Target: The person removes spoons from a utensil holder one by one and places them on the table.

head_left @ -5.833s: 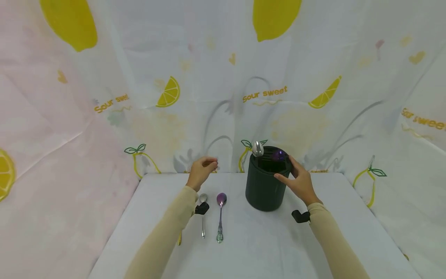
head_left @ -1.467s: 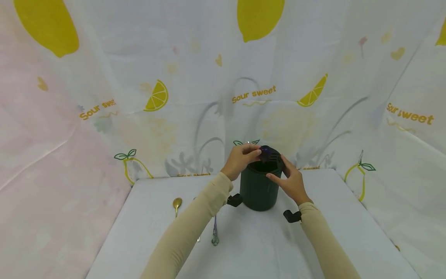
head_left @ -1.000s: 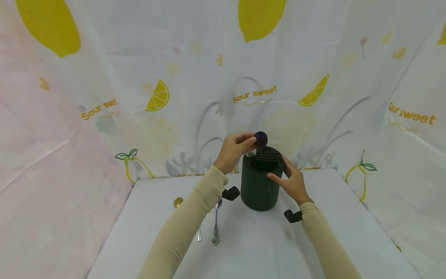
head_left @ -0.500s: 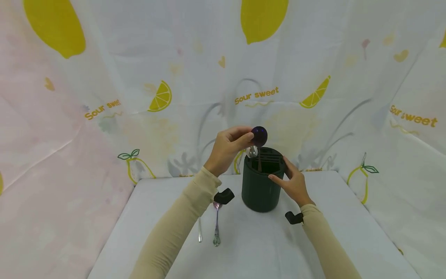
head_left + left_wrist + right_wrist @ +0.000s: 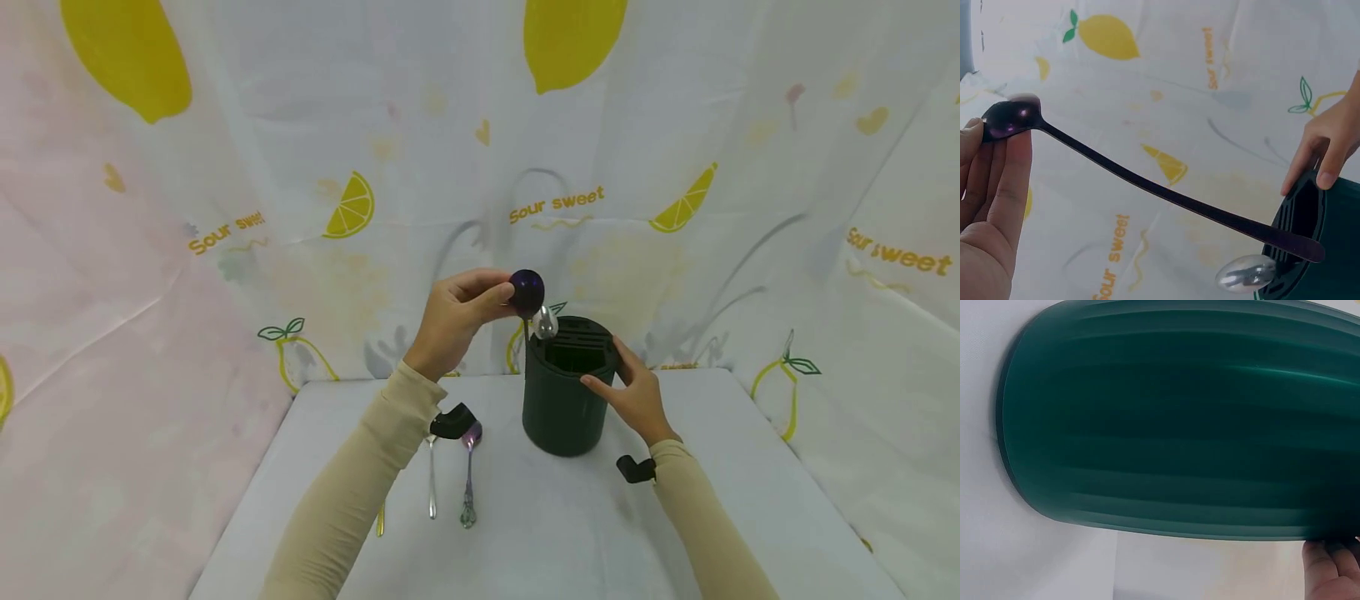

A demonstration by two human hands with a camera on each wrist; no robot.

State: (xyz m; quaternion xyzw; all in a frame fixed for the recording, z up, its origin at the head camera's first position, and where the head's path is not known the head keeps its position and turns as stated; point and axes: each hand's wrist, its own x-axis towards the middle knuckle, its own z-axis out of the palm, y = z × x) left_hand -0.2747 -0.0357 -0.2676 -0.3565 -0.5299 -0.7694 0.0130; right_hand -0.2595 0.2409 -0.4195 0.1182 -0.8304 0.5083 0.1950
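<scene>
My left hand [image 5: 453,321] pinches a dark purple long-handled spoon [image 5: 1166,190] by its bowl, left of a dark green utensil holder [image 5: 566,408]. The spoon's handle hangs down outside the holder; in the left wrist view its end overlaps the rim. A silver spoon [image 5: 546,323] stands in the holder, bowl up, its handle hidden inside. With the thumb at the front of the rim and the fingers round the right side, my right hand [image 5: 633,396] grips the holder, which fills most of the right wrist view.
On the white table [image 5: 555,533] lie a purple spoon [image 5: 469,479], a silver spoon [image 5: 432,483] and a gold handle [image 5: 380,520], partly hidden by the left arm. A lemon-print cloth [image 5: 420,108] hangs close behind the table.
The left hand, at first empty, took hold of the dark purple spoon in the holder, lifted it out and moved left with it. My right hand has stayed on the holder.
</scene>
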